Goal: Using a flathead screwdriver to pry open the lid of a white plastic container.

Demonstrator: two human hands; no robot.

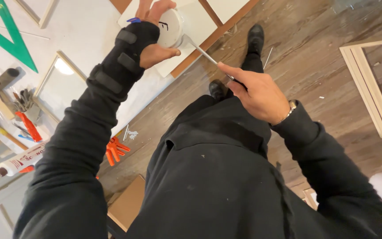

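Left hand (154,33), in a black wrist brace (121,59), is clamped around a round white tub (171,27), thumb below and fingers over the top, holding it tilted above the edge of the white counter (89,31). We see our right hand (255,90) closed on the handle of a thin metal blade (200,51), perhaps a palette knife, though the handle is hidden in the grip; its tip touches the tub's lower rim. Both arms wear black sleeves. On the counter lie a green triangle (5,31), a wooden frame (63,84), a glue bottle (21,161) and orange clamps (116,150). Below us are the wooden floor (315,53), our black shoes (255,37) and another frame (370,88) at the right.
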